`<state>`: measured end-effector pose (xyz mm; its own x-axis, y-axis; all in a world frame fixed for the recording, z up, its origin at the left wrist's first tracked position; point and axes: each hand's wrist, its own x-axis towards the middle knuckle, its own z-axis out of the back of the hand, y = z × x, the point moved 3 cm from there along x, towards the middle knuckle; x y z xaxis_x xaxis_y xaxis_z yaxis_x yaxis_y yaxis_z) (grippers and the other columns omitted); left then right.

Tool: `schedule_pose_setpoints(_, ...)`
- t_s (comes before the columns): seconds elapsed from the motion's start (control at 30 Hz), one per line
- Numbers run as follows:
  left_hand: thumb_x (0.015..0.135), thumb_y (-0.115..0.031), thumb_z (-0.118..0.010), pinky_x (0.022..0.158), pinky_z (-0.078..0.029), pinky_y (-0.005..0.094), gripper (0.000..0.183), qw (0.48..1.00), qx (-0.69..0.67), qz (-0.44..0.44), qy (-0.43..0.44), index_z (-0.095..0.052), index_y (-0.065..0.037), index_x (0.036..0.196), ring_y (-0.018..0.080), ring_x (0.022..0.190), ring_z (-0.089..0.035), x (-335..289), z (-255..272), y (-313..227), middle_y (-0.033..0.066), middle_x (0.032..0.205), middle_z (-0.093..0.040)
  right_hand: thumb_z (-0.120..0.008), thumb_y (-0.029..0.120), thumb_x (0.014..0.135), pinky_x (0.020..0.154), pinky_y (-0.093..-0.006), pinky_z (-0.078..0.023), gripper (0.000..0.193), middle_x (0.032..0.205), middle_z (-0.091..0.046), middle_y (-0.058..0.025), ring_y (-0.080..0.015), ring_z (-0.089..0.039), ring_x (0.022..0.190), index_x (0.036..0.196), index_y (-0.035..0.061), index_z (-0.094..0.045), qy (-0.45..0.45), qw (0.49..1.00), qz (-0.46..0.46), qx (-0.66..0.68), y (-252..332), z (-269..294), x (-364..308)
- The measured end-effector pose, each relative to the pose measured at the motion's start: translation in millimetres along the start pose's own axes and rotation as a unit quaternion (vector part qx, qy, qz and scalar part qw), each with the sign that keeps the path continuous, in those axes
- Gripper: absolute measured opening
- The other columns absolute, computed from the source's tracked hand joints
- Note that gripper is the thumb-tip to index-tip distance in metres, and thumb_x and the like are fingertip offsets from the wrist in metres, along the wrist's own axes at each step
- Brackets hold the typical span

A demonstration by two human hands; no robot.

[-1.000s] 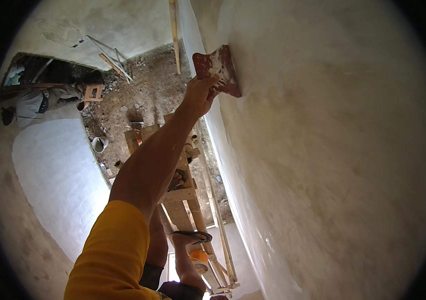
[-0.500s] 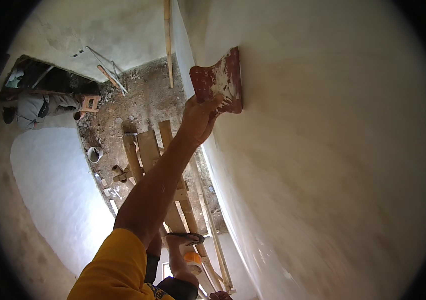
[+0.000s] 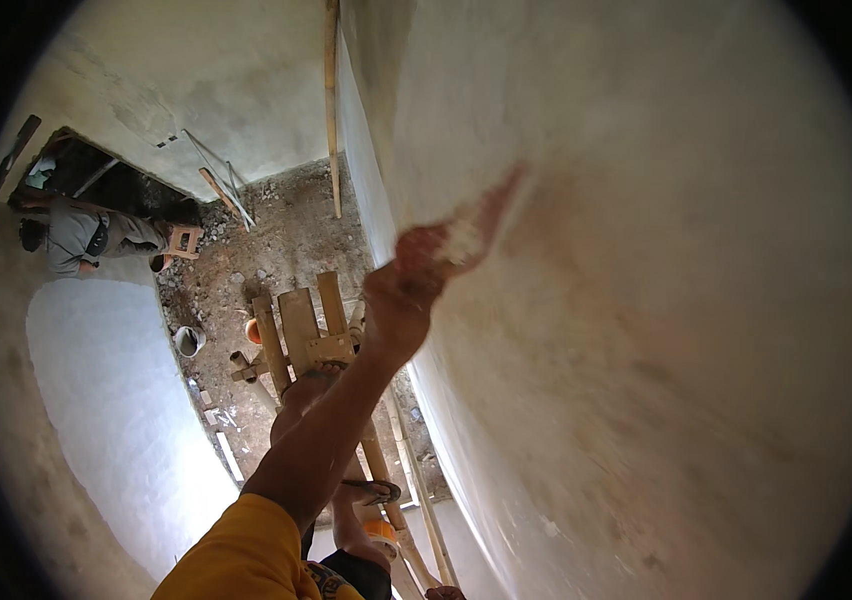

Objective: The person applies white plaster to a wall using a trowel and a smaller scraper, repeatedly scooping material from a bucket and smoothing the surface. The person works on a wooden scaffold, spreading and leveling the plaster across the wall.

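Note:
My left hand (image 3: pixel 401 305) reaches up and out from a yellow sleeve, its fingers closed round a red putty spreader (image 3: pixel 456 240) smeared with pale filler. The spreader is blurred by motion and seen nearly edge-on, its blade at the surface of the plastered wall (image 3: pixel 646 300) on the right. Whether the whole blade edge touches the wall I cannot tell. At the lower edge shows a small part of my right hand (image 3: pixel 444 593); its fingers are mostly cut off from view. My sandalled foot (image 3: pixel 371 490) stands on the scaffold.
Below me is a scaffold of bamboo and planks (image 3: pixel 298 330), with an orange bucket (image 3: pixel 381 532) near my foot. Another person (image 3: pixel 86 235) is at the far left by a wall opening. A pale bucket (image 3: pixel 189 341) and rubble lie on the dirt floor. A bamboo pole (image 3: pixel 332 110) leans in the corner.
My left hand and the spreader have moved lower in the view, and the blade has turned more edge-on. My other foot has come into sight farther forward on the planks.

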<state>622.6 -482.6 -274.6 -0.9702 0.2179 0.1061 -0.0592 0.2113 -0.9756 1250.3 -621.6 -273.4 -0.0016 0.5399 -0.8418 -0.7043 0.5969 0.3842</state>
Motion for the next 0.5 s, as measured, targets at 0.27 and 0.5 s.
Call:
schedule_pose_setpoints(0.27, 0.099, -0.008, -0.067, 0.079, -0.051, 0.0242, 0.034, 0.996, 0.022, 0.088, 0.007, -0.066, 0.002, 0.132, 0.0076, 0.089, -0.06, 14, -63, 25, 0.0018, 0.1, -0.074, -0.07, 0.009, 0.093, 0.062, -0.0267, -0.053, 0.007, 0.086, -0.068, -0.0038, -0.0126, -0.063, 0.072, 0.098, 0.0034, -0.069, -0.018, 1.0, 0.005, -0.02, 9, 2, -22)
schedule_pose_setpoints(0.5, 0.095, -0.002, -0.063, 0.071, -0.05, 0.0243, 0.031, 0.996, -0.029, 0.078, -0.009, -0.069, -0.002, 0.125, 0.0075, 0.073, -0.054, -40, -19, 26, -0.0017, 0.082, -0.061, -0.075, 0.013, 0.091, 0.062, -0.0274, -0.054, 0.014, 0.083, -0.069, -0.0049, -0.0127, -0.064, 0.073, 0.099, 0.002, -0.069, 0.007, 0.928, 0.325, -0.182, 37, -17, -27)
